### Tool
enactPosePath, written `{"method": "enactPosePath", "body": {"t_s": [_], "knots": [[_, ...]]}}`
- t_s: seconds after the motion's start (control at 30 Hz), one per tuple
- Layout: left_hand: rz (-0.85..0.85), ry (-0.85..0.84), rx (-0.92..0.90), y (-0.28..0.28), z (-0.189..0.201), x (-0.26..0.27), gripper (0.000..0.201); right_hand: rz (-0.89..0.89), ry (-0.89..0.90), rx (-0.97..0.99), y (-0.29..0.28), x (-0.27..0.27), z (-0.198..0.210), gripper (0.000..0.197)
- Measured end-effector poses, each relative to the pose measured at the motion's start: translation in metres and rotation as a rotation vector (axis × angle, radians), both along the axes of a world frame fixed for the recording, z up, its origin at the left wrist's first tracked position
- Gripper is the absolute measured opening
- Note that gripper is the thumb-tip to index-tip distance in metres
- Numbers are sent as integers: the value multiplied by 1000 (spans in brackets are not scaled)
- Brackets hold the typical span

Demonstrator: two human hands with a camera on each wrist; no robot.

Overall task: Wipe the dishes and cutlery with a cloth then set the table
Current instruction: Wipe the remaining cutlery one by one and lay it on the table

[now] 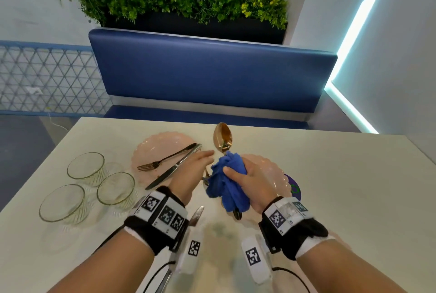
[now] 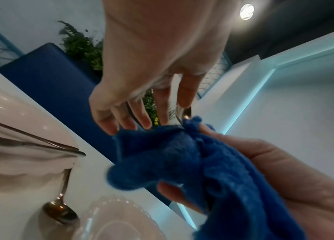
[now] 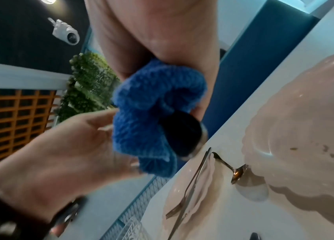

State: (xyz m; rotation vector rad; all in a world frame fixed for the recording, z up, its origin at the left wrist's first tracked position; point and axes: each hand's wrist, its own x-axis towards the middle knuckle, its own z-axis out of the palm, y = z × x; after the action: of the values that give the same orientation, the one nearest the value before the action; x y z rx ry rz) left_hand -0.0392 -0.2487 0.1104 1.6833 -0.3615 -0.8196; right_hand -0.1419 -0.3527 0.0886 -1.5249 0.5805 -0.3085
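Observation:
My right hand point(image 1: 238, 174) grips a blue cloth point(image 1: 226, 179) bunched round the handle of a gold spoon point(image 1: 223, 136), held upright above the table. The spoon's bowl sticks out above the cloth and a dark rounded end point(image 1: 237, 214) pokes out below. To the left of the cloth my left hand point(image 1: 205, 157) has its fingers straight, and their tips point(image 2: 129, 125) touch the cloth's edge point(image 2: 162, 154). A pink scalloped plate point(image 1: 160, 148) carries a fork point(image 1: 165, 159) and a knife point(image 1: 174, 167). A second pink plate point(image 1: 276, 174) lies under my right hand.
Three clear glass bowls point(image 1: 86, 168) stand at the left of the white table point(image 1: 342, 186). Another spoon point(image 2: 59, 209) lies between the plates and a second knife point(image 1: 197, 216) by my left wrist. A purple coaster point(image 1: 293, 186) peeks out beside the right plate. A blue bench point(image 1: 212, 73) lies beyond.

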Motion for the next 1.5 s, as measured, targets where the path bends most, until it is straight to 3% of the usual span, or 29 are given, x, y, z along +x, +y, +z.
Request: {"method": "enactPosePath", "body": {"t_s": [0.07,0.23,0.4,0.5,0.6,0.7,0.73,0.83,0.93,1.0,1.1,1.23,1.4,1.5], "knots": [[-49,94,-32,-2,0,-6,23,35,43,-50,10,3,-9,29],[76,384,-51,3,-16,-15,21,71,101,-50,33,-6,-36,49],[253,410,-2,4,-41,-15,26,178,220,-46,51,-28,-55,39],[375,514,-54,8,-54,-15,25,244,314,-75,49,-38,-59,48],[480,574,-131,20,-63,-7,21,302,398,32,40,-53,-60,49],[368,427,-49,38,-68,-2,18,236,415,174,21,-74,-54,70],[271,331,42,43,-73,-6,19,170,364,224,13,-80,-49,68],[-9,-13,333,57,-99,-29,23,29,144,416,-14,-93,-26,37],[-260,-357,600,65,-126,-47,20,-90,-55,598,-36,-101,-10,37],[-263,-385,616,66,-136,-52,12,-178,-127,614,-43,-104,-6,36],[-243,-405,607,62,-142,-57,6,-144,-145,590,-48,-104,-9,52],[-295,-483,627,55,-142,-54,6,-144,-141,634,-52,-103,-9,42],[-286,-637,719,32,-136,-45,40,-195,-213,683,-69,-109,-5,37],[-218,-483,638,-6,-124,-49,36,-234,-217,664,-80,-115,1,39]]}}
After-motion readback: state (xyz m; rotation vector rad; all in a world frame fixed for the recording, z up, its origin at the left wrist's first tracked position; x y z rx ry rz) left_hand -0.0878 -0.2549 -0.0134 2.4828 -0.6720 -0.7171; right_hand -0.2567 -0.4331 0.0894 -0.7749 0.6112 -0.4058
